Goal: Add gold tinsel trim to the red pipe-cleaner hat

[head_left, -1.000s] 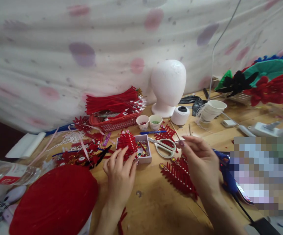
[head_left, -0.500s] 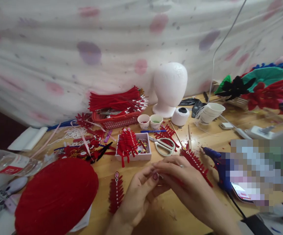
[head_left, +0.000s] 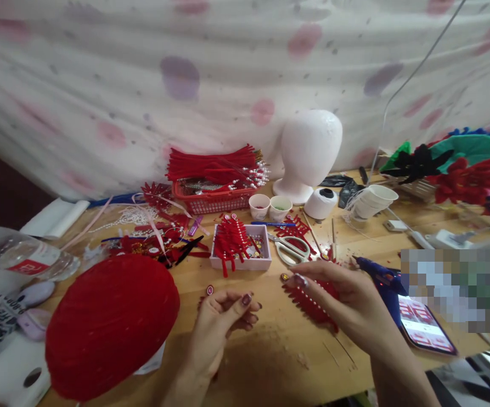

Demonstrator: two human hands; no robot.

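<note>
My right hand [head_left: 342, 294] hovers over the middle right of the table, thumb and forefinger pinched. What they grip, if anything, is too small to make out. Just beyond those fingertips sits a small oval gem [head_left: 285, 277]. A red feather-shaped ornament [head_left: 308, 302] with a pearl row is beneath the hand, which partly hides it. My left hand [head_left: 223, 316] is held apart from the right, its fingers loosely curled and separated, with nothing visible in them. Behind it lies another red ornament, mostly hidden, its pink gem tip [head_left: 210, 290] showing.
A white box [head_left: 243, 263] holds red ornaments and small gems, with scissors [head_left: 291, 250] beside it. A large red dome [head_left: 113, 328] stands left. Behind are a red basket [head_left: 217, 203], two paper cups [head_left: 259, 207] and a white foam head [head_left: 310, 147]. A blue glue gun [head_left: 383, 282] and phone [head_left: 427, 325] are right.
My hands, together before, have come apart, the left moving left and the right staying right. The red ornament under the right hand is now more visible. The view has shifted slightly.
</note>
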